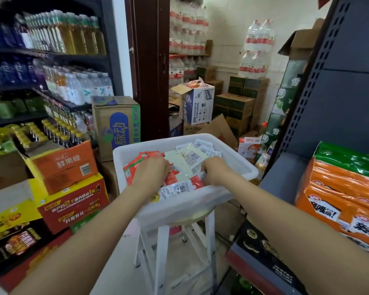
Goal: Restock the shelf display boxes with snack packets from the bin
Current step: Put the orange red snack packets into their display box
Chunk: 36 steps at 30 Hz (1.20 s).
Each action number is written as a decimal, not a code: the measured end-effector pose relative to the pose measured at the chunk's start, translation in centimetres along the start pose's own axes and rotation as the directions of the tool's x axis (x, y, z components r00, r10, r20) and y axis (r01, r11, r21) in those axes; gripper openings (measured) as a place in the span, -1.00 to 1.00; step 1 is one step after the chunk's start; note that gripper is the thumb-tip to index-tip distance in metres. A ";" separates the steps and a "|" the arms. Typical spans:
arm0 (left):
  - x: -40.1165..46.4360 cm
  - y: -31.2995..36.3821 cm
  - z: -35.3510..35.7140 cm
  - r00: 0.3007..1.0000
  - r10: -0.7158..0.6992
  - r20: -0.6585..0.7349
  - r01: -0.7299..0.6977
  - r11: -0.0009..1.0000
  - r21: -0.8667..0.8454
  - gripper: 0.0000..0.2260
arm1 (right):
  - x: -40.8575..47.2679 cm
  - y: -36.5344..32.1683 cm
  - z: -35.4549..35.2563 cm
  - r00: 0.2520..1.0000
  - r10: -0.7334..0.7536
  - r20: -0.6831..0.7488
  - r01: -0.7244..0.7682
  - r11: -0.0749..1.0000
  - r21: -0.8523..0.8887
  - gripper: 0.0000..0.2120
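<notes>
1. A white rectangular plastic bin sits on a white wooden stool at the centre of view, its long axis running from about 8 o'clock to 2 o'clock.
2. At 9 o'clock of the bin, orange and red cardboard drink cartons are stacked below shelves of bottles; at 3 o'clock, orange-and-green snack multipacks lie on a dark metal shelf unit.
3. The bin holds a loose heap of flat snack packets, red, cream and silver; they point in mixed directions, several with barcodes up.
4. The left hand rests knuckles-up on the red packets at the bin's 9 o'clock side, fingers curled into the heap.
5. The right hand, at the 3 o'clock side, curls its fingers down onto cream and silver packets; whether either hand truly grips a packet cannot be told.
</notes>
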<state>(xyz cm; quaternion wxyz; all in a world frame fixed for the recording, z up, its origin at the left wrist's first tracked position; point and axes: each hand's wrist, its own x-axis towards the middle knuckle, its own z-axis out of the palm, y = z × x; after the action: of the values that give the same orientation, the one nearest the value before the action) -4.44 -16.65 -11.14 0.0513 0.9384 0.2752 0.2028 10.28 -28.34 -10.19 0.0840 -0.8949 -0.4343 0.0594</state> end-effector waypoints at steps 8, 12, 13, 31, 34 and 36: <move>-0.7 1.9 -2.9 0.925 -0.177 -0.337 0.062 0.943 -0.326 -0.72 | -3.1 2.0 -3.7 0.912 0.231 -0.338 0.037 0.776 0.630 -0.63; -0.5 3.5 -4.8 0.878 -0.199 -0.436 0.044 0.939 -0.341 -0.73 | -5.2 2.0 -5.6 0.764 0.280 -0.581 0.193 0.760 0.620 -0.86; -0.4 4.0 -5.2 0.874 -0.202 -0.441 0.035 0.933 -0.359 -0.73 | -5.9 1.8 -6.1 0.731 0.251 -0.635 0.260 0.757 0.599 -0.91; 0.3 18.2 -9.0 0.916 -0.219 0.335 0.332 -0.049 -0.942 -0.74 | -16.0 8.6 -9.9 0.703 -0.164 -0.692 0.501 0.805 0.317 -0.87; -0.2 20.9 -9.0 0.935 -0.112 0.336 0.338 0.002 -0.941 -0.75 | -17.2 10.0 -10.6 0.665 -0.245 -0.706 0.502 0.846 0.180 -0.83; -0.5 22.2 -9.2 0.946 -0.089 0.312 0.315 0.023 -0.949 -0.76 | -17.8 10.8 -11.0 0.644 -0.285 -0.710 0.479 0.874 0.085 -0.83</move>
<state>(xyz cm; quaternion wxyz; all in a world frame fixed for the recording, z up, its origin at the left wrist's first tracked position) 2.43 -35.77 1.73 0.7303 0.6090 0.1860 0.2474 9.55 -50.02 -0.97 0.3656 -0.7204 -0.5416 -0.2323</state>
